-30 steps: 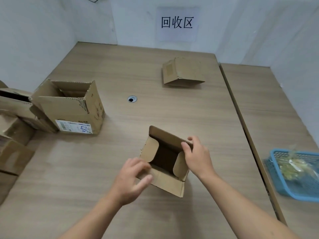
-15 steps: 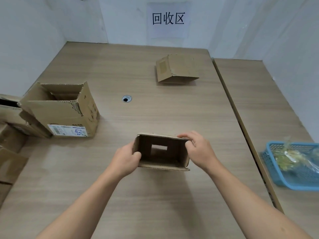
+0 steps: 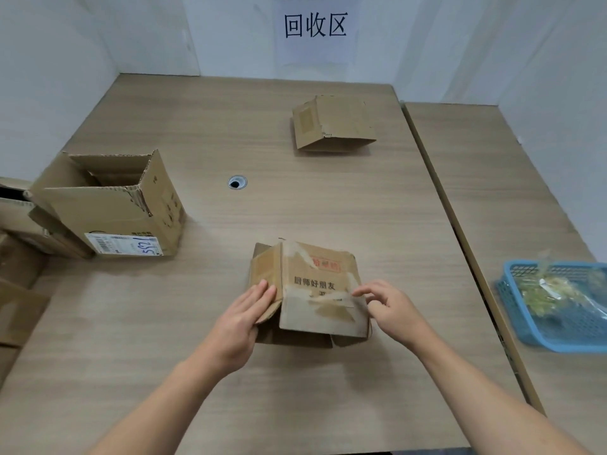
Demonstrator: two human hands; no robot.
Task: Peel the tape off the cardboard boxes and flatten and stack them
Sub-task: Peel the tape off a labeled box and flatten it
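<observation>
Pressing flat-fingered, the left hand (image 3: 243, 320) is laid on the scuffed, tape-torn cardboard box (image 3: 317, 285); its frame-right edge is touched by the relaxed right hand (image 3: 392, 310). Earlier-visible hollow now hidden.

Three whole cardboard boxes lying on the table (image 3: 328, 208), printed box (image 3: 315, 290) at the near edge, open box (image 3: 111, 208) at the left edge, folded box (image 3: 331, 126) toward the far edge, further boxes (image 3: 16, 307) crowding the left edge, uncounted, two hands, left hand (image 3: 243, 320), right hand (image 3: 391, 310), one blue basket (image 3: 538, 336).
</observation>
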